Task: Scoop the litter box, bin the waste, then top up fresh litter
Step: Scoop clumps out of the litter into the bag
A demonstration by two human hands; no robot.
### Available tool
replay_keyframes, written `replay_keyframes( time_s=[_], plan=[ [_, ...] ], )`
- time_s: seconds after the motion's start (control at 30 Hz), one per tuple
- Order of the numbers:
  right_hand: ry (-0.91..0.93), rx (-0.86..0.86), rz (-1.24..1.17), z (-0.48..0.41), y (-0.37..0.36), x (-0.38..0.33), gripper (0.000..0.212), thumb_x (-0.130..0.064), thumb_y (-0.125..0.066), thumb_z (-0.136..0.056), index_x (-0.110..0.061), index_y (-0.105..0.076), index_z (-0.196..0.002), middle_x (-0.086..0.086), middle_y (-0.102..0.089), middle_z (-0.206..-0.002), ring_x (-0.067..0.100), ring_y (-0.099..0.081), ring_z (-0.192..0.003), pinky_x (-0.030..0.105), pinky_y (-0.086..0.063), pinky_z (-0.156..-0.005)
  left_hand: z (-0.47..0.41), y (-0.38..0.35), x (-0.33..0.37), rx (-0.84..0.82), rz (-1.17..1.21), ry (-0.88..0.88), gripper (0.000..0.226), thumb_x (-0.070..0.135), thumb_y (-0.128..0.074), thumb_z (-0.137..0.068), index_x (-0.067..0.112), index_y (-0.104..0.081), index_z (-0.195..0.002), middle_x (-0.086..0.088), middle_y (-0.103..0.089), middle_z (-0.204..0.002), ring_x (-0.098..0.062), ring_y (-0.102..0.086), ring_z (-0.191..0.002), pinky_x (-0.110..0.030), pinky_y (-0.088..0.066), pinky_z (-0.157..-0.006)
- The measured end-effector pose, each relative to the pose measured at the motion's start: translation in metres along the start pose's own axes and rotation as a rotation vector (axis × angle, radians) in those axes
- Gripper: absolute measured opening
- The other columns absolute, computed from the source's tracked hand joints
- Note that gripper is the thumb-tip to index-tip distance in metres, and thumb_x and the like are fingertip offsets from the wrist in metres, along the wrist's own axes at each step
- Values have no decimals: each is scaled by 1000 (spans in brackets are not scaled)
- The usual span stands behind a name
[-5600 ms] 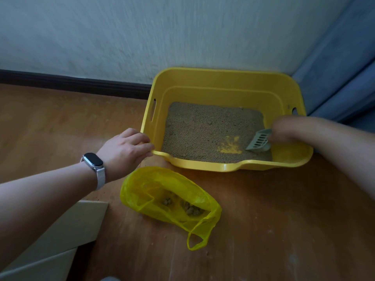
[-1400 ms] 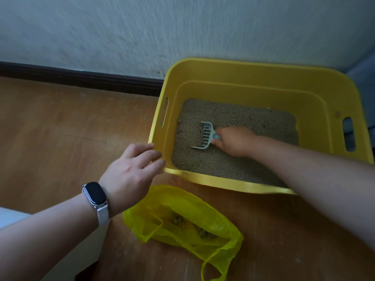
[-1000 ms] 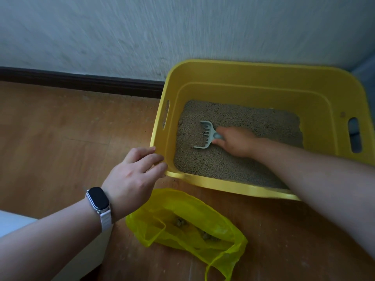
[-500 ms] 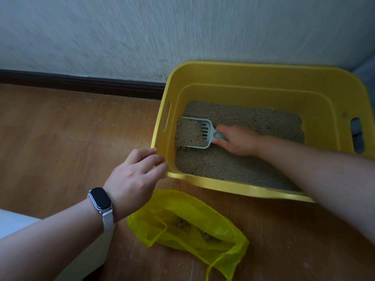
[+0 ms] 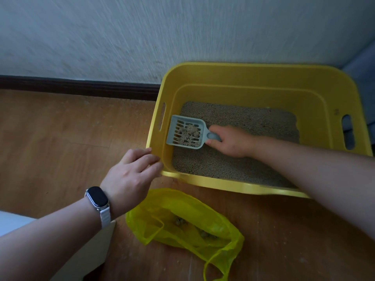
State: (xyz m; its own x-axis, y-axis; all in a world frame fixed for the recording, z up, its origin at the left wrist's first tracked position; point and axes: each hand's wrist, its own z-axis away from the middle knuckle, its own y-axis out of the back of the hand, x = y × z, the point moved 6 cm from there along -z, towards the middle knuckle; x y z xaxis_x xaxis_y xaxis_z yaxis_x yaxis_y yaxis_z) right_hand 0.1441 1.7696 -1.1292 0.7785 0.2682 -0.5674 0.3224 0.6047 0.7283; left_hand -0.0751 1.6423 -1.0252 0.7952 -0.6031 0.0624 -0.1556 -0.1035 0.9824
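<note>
Nearest: yellow bag (image 5: pixel 221 226) slumped on the floor (image 5: pixel 60 138) just in front of the litter box (image 5: pixel 233 184). Its mouth is half collapsed, with a few clumps (image 5: pixel 179 221) inside.

Left hand (image 5: pixel 129 175): fingers loosely straight, tips touching the box's near-left corner, holding nothing. Watch (image 5: pixel 97 199) on that wrist.

In the box, the right hand (image 5: pixel 231 140) is wrapped round the handle of the scoop (image 5: pixel 186 134). The pan is roughly level by the left wall and looks clear of the litter (image 5: pixel 223 165). There's a small pale clump pile (image 5: pixel 188 132) on its slots.

Step, as I read it: sift, then carry to the bag.
- Shake lightly over the box until loose grains drop through the slots.
- Hold the pan level and don't tip toward the open front lip.
- The path over the near rim is short. The floppy bag mouth is the weak point, so I'd use the left hand to lift a bag handle and open it before the scoop crosses.
- Dump low inside the bag, or grains will scatter on the floor.

Hard to make out:
- The right fingertips are hidden under the handle.
- The near-right litter is covered by the right forearm, so I can't tell if more clumps remain there or are buried.
- Bag contents show only through the tinted film.
- No fresh litter supply is in view.
- The white object (image 5: pixel 12 222) at lower left is cut off and I can't identify it.
- The far wall (image 5: pixel 142 37) is smeared by blur.
</note>
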Motion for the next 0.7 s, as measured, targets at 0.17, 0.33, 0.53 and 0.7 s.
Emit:
replay_keyframes(
  time_s=[0.17, 0.33, 0.53, 0.7],
  plan=[
    [-78, 81, -118, 30, 27, 10, 25, -46, -48, -97, -22, -53, -98, 3, -61, -82, 21, -58, -69, 33, -47, -61, -1, 0, 1, 16, -17, -13, 20, 8, -55, -88, 6, -73, -97, -11, -70, -104, -37, -61, -105, -38, -46, -91],
    [-145, 145, -113, 78, 48, 18, 23, -46, -45, -98, -25, -52, -96, 2, -60, -81, 22, -59, -69, 39, -49, -61, -4, 3, 4, 36, -19, -19, 22, 11, -53, -87, 6, -73, -95, -11, -70, -102, -35, -58, -104, -35, -41, -93],
    [-184, 200, -151, 111, 52, 19, 25, -48, -46, -97, -25, -52, -88, 2, -60, -78, 22, -58, -67, 35, -43, -56, -7, 7, 7, -18, -29, -9, 28, 17, -48, -88, 10, -74, -94, -7, -71, -101, -34, -58, -103, -39, -49, -86],
    [-207, 244, -158, 141, 64, 22, 23, -45, -49, -97, -24, -54, -88, 0, -60, -77, 21, -59, -69, 34, -42, -56, -13, 14, 11, -52, -59, -10, 17, 0, -73, -78, 11, -75, -92, -6, -72, -96, -34, -61, -96, -41, -55, -78]
  ],
)
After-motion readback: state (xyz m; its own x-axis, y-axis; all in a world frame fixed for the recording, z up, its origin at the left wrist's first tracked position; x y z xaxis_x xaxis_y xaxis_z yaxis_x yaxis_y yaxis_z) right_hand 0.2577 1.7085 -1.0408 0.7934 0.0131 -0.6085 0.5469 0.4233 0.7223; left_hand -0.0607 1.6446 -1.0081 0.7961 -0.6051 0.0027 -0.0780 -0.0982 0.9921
